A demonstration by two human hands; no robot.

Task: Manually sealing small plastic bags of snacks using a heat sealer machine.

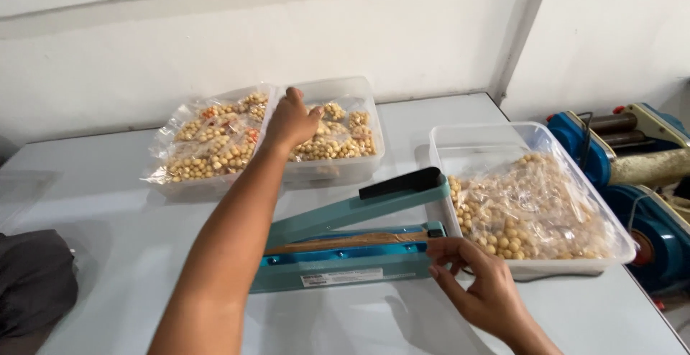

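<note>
White walls back a pale grey table [129,204], which carries everything in view. Nearest, by the front edge, the right hand [483,283] curls its fingers at the end of a teal impulse heat sealer [352,243]; whether a clear bag is pinched there I cannot tell. The sealer's arm, tipped with a black handle [401,182], stands raised, so the sealing bar lies open.

Toward the right edge sits one clear plastic tub [503,139] holding loose bags of pale round nuts [532,211]. Farther back, near the rear edge, two more clear tubs stand side by side, packed with small filled bags. The left hand [291,119] reaches across the table, fingers open and resting on the bags in the right-hand rear tub [345,89], just beside its neighbour [180,121].

By my judgement a sealed bag is being laid away, and the next seal would need a fresh bag across the bar.

Count: three tubs, one sealer, two hands.
</note>
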